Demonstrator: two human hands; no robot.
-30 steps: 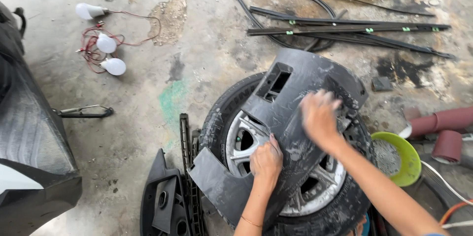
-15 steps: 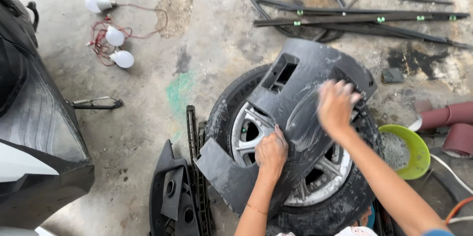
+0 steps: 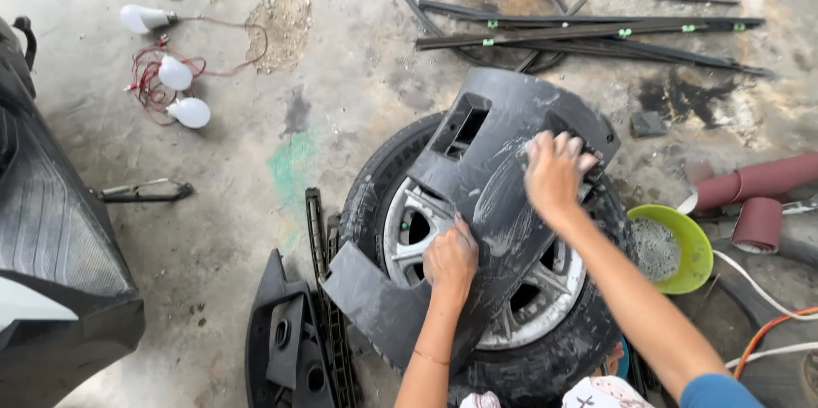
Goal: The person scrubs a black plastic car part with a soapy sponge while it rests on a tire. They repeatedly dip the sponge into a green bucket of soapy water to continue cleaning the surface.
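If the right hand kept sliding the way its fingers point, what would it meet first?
The right hand points up-right across the dark panel. It would likely run off the panel's upper edge first, then over the floor toward the black strips; depth is unclear.

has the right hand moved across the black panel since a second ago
Yes. The right hand has slid up the dark plastic panel toward its far edge, away from the wheel's silver rim.

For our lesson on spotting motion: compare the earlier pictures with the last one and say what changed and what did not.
The right hand slid up and rightward over the grey plastic panel, toward its top edge. The left hand kept pressing the panel's lower middle. The panel stayed lying on the wheel, with the green bowl unmoved beside it.
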